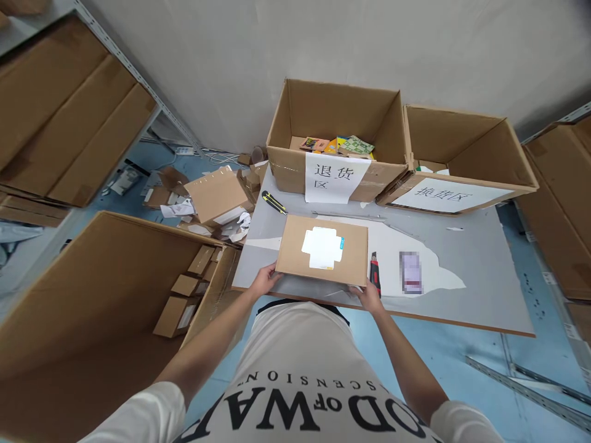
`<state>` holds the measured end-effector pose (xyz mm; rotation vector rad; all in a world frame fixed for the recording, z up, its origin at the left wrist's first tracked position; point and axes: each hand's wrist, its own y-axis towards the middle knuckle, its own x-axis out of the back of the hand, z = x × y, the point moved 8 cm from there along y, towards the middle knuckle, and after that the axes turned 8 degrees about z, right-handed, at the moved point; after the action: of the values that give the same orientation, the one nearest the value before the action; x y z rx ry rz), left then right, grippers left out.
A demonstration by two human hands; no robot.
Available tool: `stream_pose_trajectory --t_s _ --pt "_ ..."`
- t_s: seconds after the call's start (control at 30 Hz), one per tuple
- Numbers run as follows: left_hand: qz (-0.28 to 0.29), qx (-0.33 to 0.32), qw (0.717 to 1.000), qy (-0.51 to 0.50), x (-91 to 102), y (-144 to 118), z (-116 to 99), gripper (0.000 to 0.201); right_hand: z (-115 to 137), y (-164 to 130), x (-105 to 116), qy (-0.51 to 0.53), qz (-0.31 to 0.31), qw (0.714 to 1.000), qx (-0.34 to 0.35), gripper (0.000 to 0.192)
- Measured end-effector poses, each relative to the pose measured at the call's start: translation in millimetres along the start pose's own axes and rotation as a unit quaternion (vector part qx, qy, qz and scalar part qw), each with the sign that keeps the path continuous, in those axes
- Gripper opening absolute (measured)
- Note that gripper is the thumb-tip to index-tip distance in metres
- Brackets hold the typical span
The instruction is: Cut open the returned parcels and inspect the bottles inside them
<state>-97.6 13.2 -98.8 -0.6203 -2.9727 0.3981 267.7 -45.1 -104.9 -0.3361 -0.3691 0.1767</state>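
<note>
A flat brown cardboard parcel with a white label on top lies on the grey table, near its front edge. My left hand grips the parcel's near left corner. My right hand holds the near right corner. A red and black box cutter lies just right of the parcel, beside my right hand. A small blurred item lies further right on the table.
Two open cartons stand at the table's back: one holding books, one to the right, both with paper signs. A yellow and black cutter lies at back left. A big open carton with small boxes stands on the floor at left.
</note>
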Motion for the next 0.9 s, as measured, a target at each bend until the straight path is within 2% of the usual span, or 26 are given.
stream_pose_trajectory --t_s 0.1,0.23,0.37,0.5,0.63,0.77,0.9 --pt "-0.017 0.007 1.0 0.017 -6.8 0.1 1.6 0.058 0.6 -1.4 -6.0 0.032 -0.033 0.999 -0.013 0.053" --pt "-0.035 0.01 0.998 0.057 -2.3 2.4 -12.2 0.054 14.9 2.4 -0.9 0.071 -0.028 0.997 0.001 0.052" --pt "-0.059 0.006 0.992 0.113 10.9 2.5 -48.6 0.045 48.9 4.8 20.4 0.086 -0.034 0.995 0.028 0.049" --pt "-0.097 -0.011 0.984 0.146 22.2 9.3 -93.8 0.044 90.4 10.3 49.4 -0.024 -0.078 0.997 0.011 0.052" --pt "-0.111 -0.024 0.978 0.176 26.8 28.1 -122.6 0.042 114.6 25.3 64.6 -0.119 -0.091 0.989 -0.01 0.058" --pt "-0.12 -0.008 0.971 0.207 33.9 51.0 -132.3 0.043 114.0 42.9 70.0 -0.119 -0.094 0.988 -0.035 0.061" --pt "-0.119 0.039 0.969 0.212 41.9 67.1 -124.3 0.043 106.8 54.3 69.8 -0.123 -0.078 0.987 -0.064 0.061"
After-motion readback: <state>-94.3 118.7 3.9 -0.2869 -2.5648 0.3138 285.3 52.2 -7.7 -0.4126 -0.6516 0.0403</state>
